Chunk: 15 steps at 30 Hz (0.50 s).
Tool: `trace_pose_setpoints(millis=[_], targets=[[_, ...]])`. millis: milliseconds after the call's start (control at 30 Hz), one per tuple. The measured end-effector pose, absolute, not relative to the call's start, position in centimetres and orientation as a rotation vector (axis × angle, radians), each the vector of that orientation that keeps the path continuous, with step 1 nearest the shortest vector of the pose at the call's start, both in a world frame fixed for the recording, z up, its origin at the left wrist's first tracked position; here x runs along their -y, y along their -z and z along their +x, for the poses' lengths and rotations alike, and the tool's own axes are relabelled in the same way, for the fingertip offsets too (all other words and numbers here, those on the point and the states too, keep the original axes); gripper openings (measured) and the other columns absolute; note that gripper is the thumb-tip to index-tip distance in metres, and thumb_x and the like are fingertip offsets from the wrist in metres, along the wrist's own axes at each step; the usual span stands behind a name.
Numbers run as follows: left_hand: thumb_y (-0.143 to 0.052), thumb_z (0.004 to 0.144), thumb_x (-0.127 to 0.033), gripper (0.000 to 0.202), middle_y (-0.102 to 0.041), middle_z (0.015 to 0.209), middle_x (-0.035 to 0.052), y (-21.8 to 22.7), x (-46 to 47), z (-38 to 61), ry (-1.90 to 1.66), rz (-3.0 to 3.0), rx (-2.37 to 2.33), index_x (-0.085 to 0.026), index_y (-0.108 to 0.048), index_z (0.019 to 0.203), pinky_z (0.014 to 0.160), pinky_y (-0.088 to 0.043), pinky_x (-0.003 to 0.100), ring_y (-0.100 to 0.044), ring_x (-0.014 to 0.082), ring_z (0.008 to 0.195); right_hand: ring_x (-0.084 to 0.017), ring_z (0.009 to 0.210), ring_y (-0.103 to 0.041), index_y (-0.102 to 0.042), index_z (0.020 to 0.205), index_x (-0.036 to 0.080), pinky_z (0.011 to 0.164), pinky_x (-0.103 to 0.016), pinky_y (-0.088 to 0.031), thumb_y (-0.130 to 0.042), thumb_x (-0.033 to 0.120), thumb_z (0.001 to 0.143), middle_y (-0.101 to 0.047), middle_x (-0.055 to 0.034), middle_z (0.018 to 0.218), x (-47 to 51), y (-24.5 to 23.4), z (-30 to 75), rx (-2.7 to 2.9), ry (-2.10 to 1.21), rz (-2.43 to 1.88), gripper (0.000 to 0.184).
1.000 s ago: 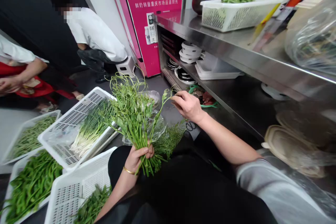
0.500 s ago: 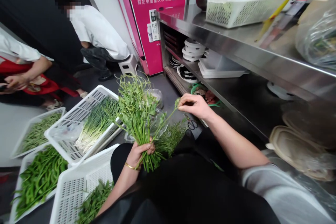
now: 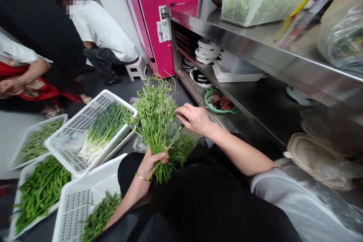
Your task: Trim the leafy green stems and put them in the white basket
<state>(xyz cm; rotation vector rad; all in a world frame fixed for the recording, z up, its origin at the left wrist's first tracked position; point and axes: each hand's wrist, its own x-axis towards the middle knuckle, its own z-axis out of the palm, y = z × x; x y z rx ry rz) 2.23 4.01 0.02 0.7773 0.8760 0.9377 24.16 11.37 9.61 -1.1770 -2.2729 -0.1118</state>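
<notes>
My left hand (image 3: 155,162) is wrapped round the lower stems of an upright bunch of leafy green shoots (image 3: 155,121) with thin curling tendrils at the top. A gold bracelet (image 3: 142,176) circles that wrist. At the right edge of the bunch is my right hand (image 3: 193,119), its fingertips by the upper leaves and its thumb apart from the forefinger. No stem shows between those fingers. Below it, behind the bunch, lies a heap of finer green trimmings (image 3: 185,147) beside crumpled clear plastic (image 3: 139,144).
White baskets hold spring onions (image 3: 103,130), green peppers (image 3: 42,193), beans (image 3: 41,140) and leafy greens (image 3: 102,215). A steel shelf unit (image 3: 255,49) runs along the right, with stacked dishes (image 3: 208,51) and a green basket (image 3: 208,100). One person (image 3: 104,32) sits on a stool; another (image 3: 25,72) is at left.
My right hand has moved left from a stem tip it was pinching to the bunch's upper edge, and its fingers have parted. My left hand keeps its hold. The view has shifted slightly.
</notes>
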Motion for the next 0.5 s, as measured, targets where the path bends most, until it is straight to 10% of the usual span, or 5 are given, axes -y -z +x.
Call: trace_pose_setpoints(millis=[500], targets=[[-0.066,0.067,-0.017,0.017,-0.053,0.050,-0.0007,0.1,-3.8,1.8,-0.896,0.837,-0.813,-0.011,-0.062,0.082,0.048,-0.038,0.024,-0.047,0.0101,0.044,-0.012,0.067,-0.043,-0.061,0.088,0.018,0.057,-0.025,-0.029,-0.039,0.019,0.089,-0.052,-0.0041,0.078,-13.6,-9.1,24.7,2.431,0.442,-0.978,0.022]])
